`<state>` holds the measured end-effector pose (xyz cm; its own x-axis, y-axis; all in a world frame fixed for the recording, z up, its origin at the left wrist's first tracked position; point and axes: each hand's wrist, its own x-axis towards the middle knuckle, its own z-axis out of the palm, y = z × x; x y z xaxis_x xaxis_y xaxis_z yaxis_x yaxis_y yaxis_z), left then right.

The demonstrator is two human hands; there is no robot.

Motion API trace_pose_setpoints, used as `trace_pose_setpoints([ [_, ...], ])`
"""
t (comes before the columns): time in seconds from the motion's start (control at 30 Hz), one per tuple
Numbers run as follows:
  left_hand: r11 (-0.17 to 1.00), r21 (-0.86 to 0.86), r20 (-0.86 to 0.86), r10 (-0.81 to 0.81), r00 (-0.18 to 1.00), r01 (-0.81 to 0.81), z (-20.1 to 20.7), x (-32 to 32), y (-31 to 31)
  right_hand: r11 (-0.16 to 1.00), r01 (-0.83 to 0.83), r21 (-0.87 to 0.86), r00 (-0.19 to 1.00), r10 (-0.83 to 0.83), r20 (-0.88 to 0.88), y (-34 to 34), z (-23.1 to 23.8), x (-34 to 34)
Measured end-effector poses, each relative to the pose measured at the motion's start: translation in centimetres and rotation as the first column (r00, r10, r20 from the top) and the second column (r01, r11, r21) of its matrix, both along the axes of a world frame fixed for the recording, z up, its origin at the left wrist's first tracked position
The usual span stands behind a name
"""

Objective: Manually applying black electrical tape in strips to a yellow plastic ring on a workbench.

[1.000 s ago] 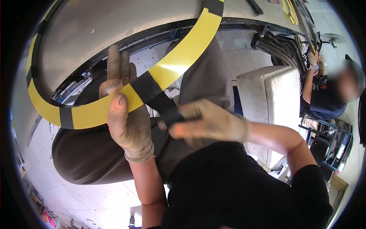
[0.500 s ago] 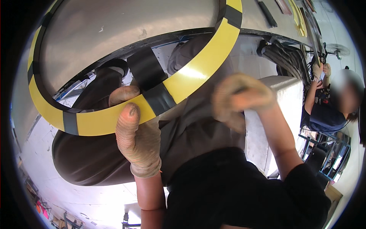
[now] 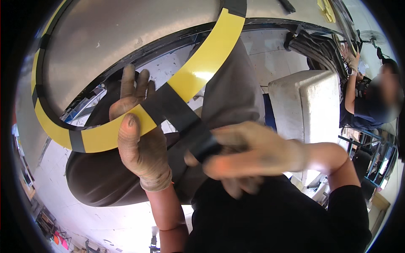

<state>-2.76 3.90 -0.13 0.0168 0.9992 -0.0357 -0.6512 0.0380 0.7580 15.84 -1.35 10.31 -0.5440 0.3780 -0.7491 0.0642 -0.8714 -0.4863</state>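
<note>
A large yellow ring [image 3: 202, 69] with several black bands is tilted over my lap, its far part above a table. My left hand [image 3: 147, 158], in a knit glove, holds the ring's near edge: the thumb lies on the yellow face, the other fingers stretch out beyond the far side. From the ring, just right of that thumb, a wide black strip [image 3: 181, 114] runs down toward my body. My gloved right hand [image 3: 261, 152], blurred by motion, is closed on the strip's near end, which looks curled or bunched.
A metal-topped table [image 3: 139, 25] with a dark edge lies ahead. Yellow strips [image 3: 327, 10] and a black strip [image 3: 287, 6] rest on its far right. A pale block-like box [image 3: 291, 97] stands to my right. Beyond it sits a co-worker [image 3: 367, 97] with gloved hands raised.
My right hand has come left and down to the ring and taken the black strip, which now stretches toward me instead of beyond the ring. My left fingers have straightened; the ring has shifted slightly left.
</note>
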Motion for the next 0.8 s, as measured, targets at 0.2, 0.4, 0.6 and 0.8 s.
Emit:
trace_pose_setpoints([
  [0.2, 0.995, -0.030, -0.016, -0.096, 0.995, 0.096, -0.2, -1.6, 0.0, 0.536, 0.214, 0.816, 0.976, -0.153, -0.155, 8.0, -14.0, -0.1],
  [0.4, 0.982, -0.103, 0.219, -0.135, 0.966, 0.160, 0.1, -1.8, -0.4, 0.472, 0.482, 0.738, 0.868, -0.141, -0.477, 8.6, -15.9, 1.8],
  [0.6, 0.997, -0.028, 0.084, -0.072, 0.994, 0.075, 0.4, -0.9, -0.3, 0.750, 0.378, 0.544, 0.925, -0.286, -0.249, 4.7, -1.8, 4.6],
  [0.8, 0.994, -0.084, 0.099, -0.066, 0.993, 0.074, -0.4, -1.9, 0.1, 0.398, 0.092, 0.913, 0.892, -0.440, 0.102, 5.3, 0.9, -1.0],
])
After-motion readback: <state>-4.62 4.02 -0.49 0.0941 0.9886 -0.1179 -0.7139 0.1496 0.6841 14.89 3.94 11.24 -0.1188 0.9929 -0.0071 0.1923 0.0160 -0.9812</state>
